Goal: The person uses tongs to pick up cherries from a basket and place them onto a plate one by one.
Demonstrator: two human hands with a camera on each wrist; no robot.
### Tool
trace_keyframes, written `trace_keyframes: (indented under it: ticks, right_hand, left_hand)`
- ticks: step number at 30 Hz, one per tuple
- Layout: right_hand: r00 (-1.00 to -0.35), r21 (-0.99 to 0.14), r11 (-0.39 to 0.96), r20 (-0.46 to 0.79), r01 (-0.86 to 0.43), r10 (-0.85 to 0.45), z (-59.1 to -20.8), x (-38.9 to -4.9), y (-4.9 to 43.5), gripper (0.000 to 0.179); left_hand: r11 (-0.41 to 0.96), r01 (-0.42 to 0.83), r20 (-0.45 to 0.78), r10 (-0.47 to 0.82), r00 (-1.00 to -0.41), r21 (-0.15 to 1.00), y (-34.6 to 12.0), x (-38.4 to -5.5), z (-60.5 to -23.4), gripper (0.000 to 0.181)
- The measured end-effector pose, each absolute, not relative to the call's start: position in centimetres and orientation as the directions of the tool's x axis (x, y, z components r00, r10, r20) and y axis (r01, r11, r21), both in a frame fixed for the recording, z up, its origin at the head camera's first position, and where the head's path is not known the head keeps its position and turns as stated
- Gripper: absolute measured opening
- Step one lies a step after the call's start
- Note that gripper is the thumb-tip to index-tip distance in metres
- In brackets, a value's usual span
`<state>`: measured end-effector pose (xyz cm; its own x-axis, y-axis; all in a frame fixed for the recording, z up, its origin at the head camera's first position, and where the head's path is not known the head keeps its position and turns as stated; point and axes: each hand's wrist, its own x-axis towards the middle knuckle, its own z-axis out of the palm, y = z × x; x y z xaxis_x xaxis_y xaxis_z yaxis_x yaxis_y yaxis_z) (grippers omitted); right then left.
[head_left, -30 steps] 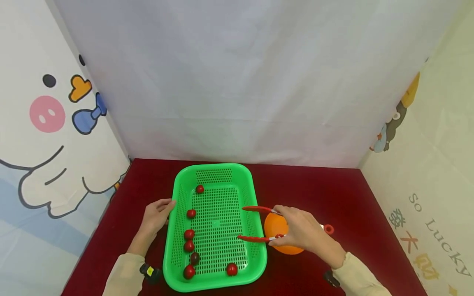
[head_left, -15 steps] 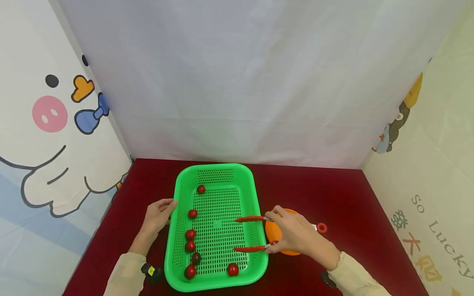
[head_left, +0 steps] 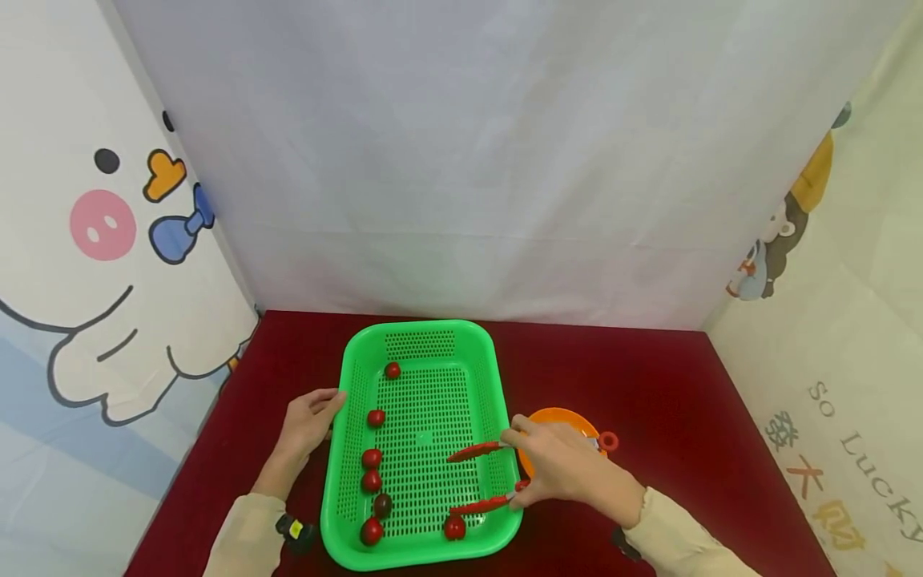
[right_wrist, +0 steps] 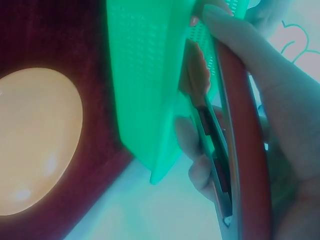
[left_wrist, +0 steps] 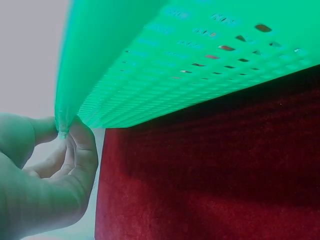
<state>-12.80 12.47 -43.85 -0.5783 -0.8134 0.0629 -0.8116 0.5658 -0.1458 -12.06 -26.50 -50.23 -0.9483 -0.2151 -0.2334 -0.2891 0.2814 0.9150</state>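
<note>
My left hand (head_left: 306,425) pinches the left rim of a green plastic basket (head_left: 494,353) between thumb and fingers, which the left wrist view shows close up. Red tongs (head_left: 479,451) are held in my right hand (head_left: 566,465), over the basket's right rim, their two arms spread apart. Beside the lower tip, or just under it, lies a small round red fruit (head_left: 454,527), perhaps a cherry tomato. Several more such fruits, among them one darker fruit (head_left: 382,505), lie along the basket's left side. Nothing is between the tong tips.
An orange bowl (head_left: 555,415) stands right of the basket, partly hidden by my right hand; its rounded side (right_wrist: 40,135) shows in the right wrist view. Dark red cloth (head_left: 649,385) covers the table. White curtains and printed panels enclose it at the back and sides.
My right hand has moved left and toward the near side, bringing the spread tongs down to the lone fruit at the near right. My left hand stays on the rim.
</note>
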Motion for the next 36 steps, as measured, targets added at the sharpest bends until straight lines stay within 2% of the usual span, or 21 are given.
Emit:
trace_keyframes:
  ticks: [13,22,31,36]
  right_hand:
    - [-0.539,-0.011,0.539,-0.006,-0.842,-0.842,-43.4,-12.2,10.7,0.065]
    - [-0.493,0.024,0.492,-0.020,-0.870,-0.870,-43.5,-11.8,9.8,0.054]
    - [-0.458,0.078,0.454,-0.053,-0.888,-0.887,-43.4,-11.4,8.8,0.052]
    - [-0.469,0.076,0.464,-0.086,-0.883,-0.879,-43.7,-11.3,8.3,0.048]
  left_hand:
    - [0.287,-0.286,-0.226,-0.224,-0.948,0.914,-26.5,-12.1,-50.3,0.052]
    - [0.280,-0.289,-0.232,-0.219,-0.948,0.916,-26.5,-12.0,-50.2,0.050]
    - [0.284,-0.288,-0.229,-0.224,-0.947,0.914,-26.6,-11.9,-50.3,0.050]
    - [0.274,-0.283,-0.226,-0.221,-0.949,0.919,-26.6,-11.9,-50.3,0.051]
